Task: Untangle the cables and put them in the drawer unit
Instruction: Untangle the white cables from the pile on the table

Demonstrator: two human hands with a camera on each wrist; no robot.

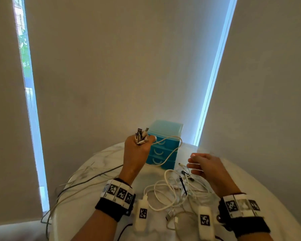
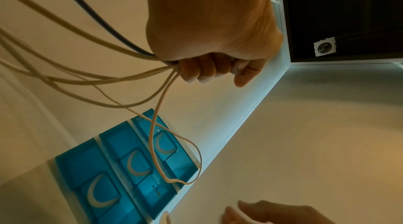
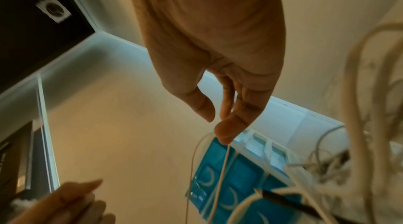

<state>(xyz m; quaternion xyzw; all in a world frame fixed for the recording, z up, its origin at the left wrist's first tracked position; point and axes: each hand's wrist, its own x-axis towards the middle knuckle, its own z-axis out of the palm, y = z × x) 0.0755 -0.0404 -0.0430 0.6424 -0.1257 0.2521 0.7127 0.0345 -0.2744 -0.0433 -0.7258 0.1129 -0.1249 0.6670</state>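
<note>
Now we keep the plug ends of several thin white cables (image 1: 141,136) bunched in our closed left hand (image 1: 137,148), so freed ends stay sorted. Our right hand (image 1: 204,165) hangs relaxed, fingers half curled; a thin cable crosses them, and whether they hold it we cannot tell. It hovers above the tangled white pile (image 1: 174,190) on the counter (image 1: 87,192), just before the closed blue plastic drawer unit (image 1: 165,145).

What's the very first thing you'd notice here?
The left hand holds up a fistful of cable plugs in front of the blue drawer unit. Nearer the person, a messy tangle of white cables lies on the round white table.
</note>
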